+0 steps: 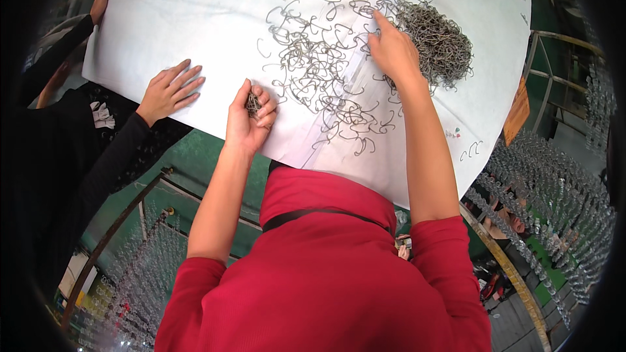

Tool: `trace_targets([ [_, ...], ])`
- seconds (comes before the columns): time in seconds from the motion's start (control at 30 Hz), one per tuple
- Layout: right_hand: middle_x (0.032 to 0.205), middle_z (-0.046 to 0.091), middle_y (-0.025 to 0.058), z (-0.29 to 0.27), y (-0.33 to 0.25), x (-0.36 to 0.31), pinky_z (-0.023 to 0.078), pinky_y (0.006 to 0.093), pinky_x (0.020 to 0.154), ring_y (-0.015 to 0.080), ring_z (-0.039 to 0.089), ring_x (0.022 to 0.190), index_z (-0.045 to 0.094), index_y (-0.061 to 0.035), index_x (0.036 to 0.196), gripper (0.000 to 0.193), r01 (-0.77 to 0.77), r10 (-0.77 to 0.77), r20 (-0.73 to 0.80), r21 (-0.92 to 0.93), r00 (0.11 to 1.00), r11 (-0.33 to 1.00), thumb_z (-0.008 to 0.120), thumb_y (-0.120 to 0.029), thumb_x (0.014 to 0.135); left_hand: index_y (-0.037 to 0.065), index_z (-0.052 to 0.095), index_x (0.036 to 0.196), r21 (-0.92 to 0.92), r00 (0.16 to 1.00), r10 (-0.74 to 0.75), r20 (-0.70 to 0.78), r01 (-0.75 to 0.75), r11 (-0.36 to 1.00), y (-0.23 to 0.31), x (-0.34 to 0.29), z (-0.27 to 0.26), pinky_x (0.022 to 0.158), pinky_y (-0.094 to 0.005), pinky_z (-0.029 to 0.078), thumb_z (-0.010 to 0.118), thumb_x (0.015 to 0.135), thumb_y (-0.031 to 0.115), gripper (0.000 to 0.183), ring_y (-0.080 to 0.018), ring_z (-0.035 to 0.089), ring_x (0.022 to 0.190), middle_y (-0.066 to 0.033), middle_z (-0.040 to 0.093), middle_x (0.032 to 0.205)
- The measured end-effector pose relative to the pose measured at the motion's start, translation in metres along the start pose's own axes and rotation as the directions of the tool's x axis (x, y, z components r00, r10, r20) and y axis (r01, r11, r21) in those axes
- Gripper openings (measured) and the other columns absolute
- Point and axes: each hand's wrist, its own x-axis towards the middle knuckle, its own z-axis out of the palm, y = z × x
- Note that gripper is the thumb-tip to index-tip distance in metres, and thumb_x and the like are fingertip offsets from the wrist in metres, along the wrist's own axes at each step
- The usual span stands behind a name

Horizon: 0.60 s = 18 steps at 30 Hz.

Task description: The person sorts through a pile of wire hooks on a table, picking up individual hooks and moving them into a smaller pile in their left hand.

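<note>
My left hand (250, 116) is curled at the table's near edge, closed around a bunch of wire hooks (253, 105). Farther off to the right, my right hand (395, 49) reaches with its index finger stretched onto hooks at the far side of the spread; the thumb stands apart and the other fingers are partly hidden. Between the hands lie many loose, curved metal hooks (310, 62), scattered singly and in tangles. A dense heap of hooks (438, 42) sits just right of my right hand, partly behind its wrist.
White sheeting covers the table (176, 13). Another person's hand (173, 91) rests flat on it at the left, their other hand (99, 6) at its edge. A few hooks (471, 151) lie near the right edge. Racks of hanging clear strands (541, 182) stand beside the table.
</note>
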Motion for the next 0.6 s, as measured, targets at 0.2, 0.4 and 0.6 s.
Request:
trace_targets([
  [0.2,0.082,0.064,0.0133,-0.008,0.012,-0.012,0.046,0.0361,0.078,0.0268,0.060,0.078,0.056,-0.0165,0.121,0.042,0.121,-0.131,0.100,0.098,0.986,0.988,0.050,-0.016,0.080,0.009,0.047,0.076,-0.003,1.000,0.001,-0.007,-0.001,1.000,-0.001,0.000,0.000,0.036,-0.0193,0.024,0.045,0.094,0.031,0.029,-0.0102,0.037,0.051,-0.0023,0.043,0.065],
  [0.4,0.076,0.061,0.0101,-0.023,0.030,0.002,0.044,0.0349,0.071,0.0227,0.057,0.072,0.057,-0.0137,0.117,0.041,0.030,-0.059,0.175,0.163,0.983,0.986,0.048,-0.015,0.077,0.009,0.047,0.076,0.008,1.000,-0.005,0.003,0.005,1.000,0.000,0.000,-0.001,0.036,-0.0195,0.024,0.043,0.094,0.031,0.029,-0.0102,0.037,0.051,-0.0024,0.043,0.066],
  [0.6,0.103,0.063,0.0164,-0.014,0.028,0.027,0.043,0.0423,0.088,0.0325,0.058,0.099,0.052,-0.0200,0.124,0.046,-0.043,0.038,0.082,0.059,0.996,0.997,0.048,-0.018,0.078,0.009,0.045,0.075,0.012,1.000,-0.011,-0.013,0.011,1.000,0.000,-0.001,0.004,0.037,-0.0195,0.024,0.042,0.095,0.030,0.028,-0.0099,0.035,0.051,-0.0018,0.042,0.066],
])
